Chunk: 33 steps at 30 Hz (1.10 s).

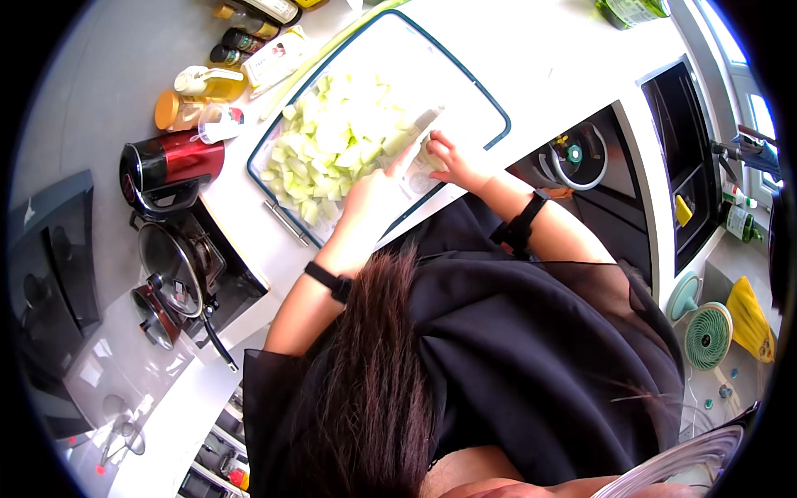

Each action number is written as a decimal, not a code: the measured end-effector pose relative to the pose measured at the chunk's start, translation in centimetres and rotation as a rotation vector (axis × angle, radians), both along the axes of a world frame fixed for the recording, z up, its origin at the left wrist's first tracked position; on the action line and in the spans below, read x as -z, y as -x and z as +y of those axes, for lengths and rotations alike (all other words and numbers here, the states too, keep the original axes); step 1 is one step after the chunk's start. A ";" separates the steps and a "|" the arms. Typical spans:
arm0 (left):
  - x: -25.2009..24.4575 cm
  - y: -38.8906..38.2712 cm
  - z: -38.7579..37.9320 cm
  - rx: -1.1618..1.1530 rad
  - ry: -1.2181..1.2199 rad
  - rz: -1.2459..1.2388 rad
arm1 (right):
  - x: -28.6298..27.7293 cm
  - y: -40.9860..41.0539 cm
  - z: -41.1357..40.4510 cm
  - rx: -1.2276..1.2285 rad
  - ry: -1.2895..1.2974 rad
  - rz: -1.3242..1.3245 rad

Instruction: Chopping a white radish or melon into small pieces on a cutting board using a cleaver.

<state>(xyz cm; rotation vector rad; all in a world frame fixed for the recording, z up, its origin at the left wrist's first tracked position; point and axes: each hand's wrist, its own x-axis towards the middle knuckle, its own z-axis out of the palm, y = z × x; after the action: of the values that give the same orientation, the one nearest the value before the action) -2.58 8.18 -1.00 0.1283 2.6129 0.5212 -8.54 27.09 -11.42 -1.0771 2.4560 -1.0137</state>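
Note:
Pale green vegetable chunks [330, 143] lie heaped on the left half of a white cutting board [405, 50] with a dark teal rim. My left hand [370, 190] grips a kitchen knife [426, 118], its forefinger stretched along the blade. The handle is hidden under that hand. Beside the blade, my right hand [457, 163] has bent fingers over a pale vegetable piece [431, 159] on the board. Glare washes out much of this piece, so its outline is unclear. A larger green piece [395, 142] lies just left of the knife. Both wrists wear black bands.
A long green stalk [324, 50] runs beside the board's left edge. Past it stand condiment bottles, a pump bottle [218, 84] and a red kettle [180, 162]. A lidded frying pan [171, 267] is on the hob. To the right are a pot [582, 155] and a sink [672, 124].

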 end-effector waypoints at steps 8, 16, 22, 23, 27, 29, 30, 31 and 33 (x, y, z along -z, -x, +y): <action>0.8 -0.5 -0.5 -0.044 -0.053 0.167 | 0.5 0.3 0.1 -0.054 -0.042 0.013; 0.1 -0.6 0.2 0.017 -0.034 0.268 | 0.4 0.2 0.0 -0.053 -0.055 0.017; -0.6 -1.1 0.3 0.025 -0.017 0.149 | 0.5 0.1 0.1 -0.042 -0.106 0.006; -0.5 -1.2 0.2 0.028 -0.015 0.150 | 0.6 0.1 0.0 -0.041 -0.104 0.046; 0.1 -0.4 0.4 -0.008 0.007 0.078 | 0.7 0.2 0.0 -0.060 -0.099 0.088; 0.6 0.5 0.7 -0.019 0.047 0.020 | 0.9 0.2 -0.1 -0.064 -0.075 0.111; 1.0 0.9 0.7 -0.021 0.007 0.082 | 0.9 0.3 -0.1 -0.066 -0.074 0.113; 1.2 0.9 0.6 -0.025 -0.032 0.145 | 0.9 0.5 -0.2 -0.085 -0.071 0.117; 1.1 1.0 0.7 -0.012 -0.019 0.158 | 0.8 0.8 -0.1 -0.094 -0.072 0.120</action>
<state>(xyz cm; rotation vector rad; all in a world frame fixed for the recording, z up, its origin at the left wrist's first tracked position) -3.62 8.86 -2.06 0.1660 2.7643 0.5614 -9.34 27.03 -12.24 -1.2506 2.4875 -0.8489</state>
